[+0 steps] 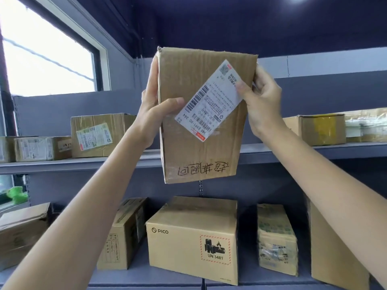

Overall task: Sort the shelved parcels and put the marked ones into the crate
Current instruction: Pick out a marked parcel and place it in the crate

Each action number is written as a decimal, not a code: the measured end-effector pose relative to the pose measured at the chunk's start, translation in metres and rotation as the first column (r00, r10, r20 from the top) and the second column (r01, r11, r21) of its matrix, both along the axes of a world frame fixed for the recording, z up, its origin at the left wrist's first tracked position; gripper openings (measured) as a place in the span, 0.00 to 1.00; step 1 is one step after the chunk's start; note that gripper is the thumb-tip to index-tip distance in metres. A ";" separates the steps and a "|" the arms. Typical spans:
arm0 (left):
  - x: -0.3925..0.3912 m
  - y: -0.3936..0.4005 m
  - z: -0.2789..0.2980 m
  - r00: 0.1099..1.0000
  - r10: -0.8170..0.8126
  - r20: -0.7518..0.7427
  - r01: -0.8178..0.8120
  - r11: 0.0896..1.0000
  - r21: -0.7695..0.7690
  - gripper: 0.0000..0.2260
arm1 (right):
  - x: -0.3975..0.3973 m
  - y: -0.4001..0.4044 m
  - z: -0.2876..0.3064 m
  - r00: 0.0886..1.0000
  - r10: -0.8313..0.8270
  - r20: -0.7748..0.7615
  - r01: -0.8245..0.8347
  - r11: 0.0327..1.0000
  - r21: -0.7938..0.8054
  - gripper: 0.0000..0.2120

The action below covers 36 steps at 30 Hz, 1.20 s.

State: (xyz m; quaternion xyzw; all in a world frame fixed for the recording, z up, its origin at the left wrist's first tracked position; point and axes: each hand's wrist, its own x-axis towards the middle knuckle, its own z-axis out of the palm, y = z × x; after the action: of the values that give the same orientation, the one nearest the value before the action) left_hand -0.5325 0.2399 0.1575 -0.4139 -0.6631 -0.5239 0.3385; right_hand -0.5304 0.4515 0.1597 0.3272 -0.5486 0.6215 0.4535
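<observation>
Before the grey shelves (293, 150), we hold a parcel (199, 114) up at eye height, clear of both boards. Our left hand (156, 114) clasps its left edge, fingers wrapped behind and thumb pressed on the front face; our right hand (259, 101) clasps the right edge, thumb pinning the top corner of a white label (209, 103) stuck aslant across the front. Handwritten black characters (204, 169) run upside down along the lower edge, which we take to be the mark we are sorting for, though we cannot read them. The cardboard looks stiff but creased and scuffed at the top corner, and two hands hold it aloft without visible strain, so we judge it light. Its faces are dry and plain, not slippery; a grip on the two opposite side edges, as now, looks soundest, keeping off the label. On the lower shelf, directly beneath, sits a PICO box (192, 239) bearing a battery hazard sticker, with other cartons to left and right. No crate is in view.
</observation>
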 end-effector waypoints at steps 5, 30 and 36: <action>-0.002 -0.004 -0.004 1.000 0.008 0.010 -0.009 0.995 0.095 0.42 | 0.001 -0.006 -0.001 1.000 0.011 -0.011 -0.010 0.999 0.032 0.18; -0.037 -0.018 -0.047 0.941 -0.281 0.187 0.058 0.680 0.731 0.32 | -0.037 -0.008 -0.074 0.767 0.550 0.331 -0.517 0.835 -0.189 0.33; -0.028 -0.058 -0.053 0.918 -0.147 0.369 0.000 0.929 0.371 0.25 | -0.031 0.033 -0.058 0.822 0.459 0.337 -0.433 0.888 -0.152 0.15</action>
State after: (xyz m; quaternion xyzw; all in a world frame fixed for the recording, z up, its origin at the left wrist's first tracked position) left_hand -0.5609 0.1819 0.1046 -0.2563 -0.5924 -0.7218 0.2498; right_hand -0.5618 0.4845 0.1016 0.3099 -0.5095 0.7782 0.1970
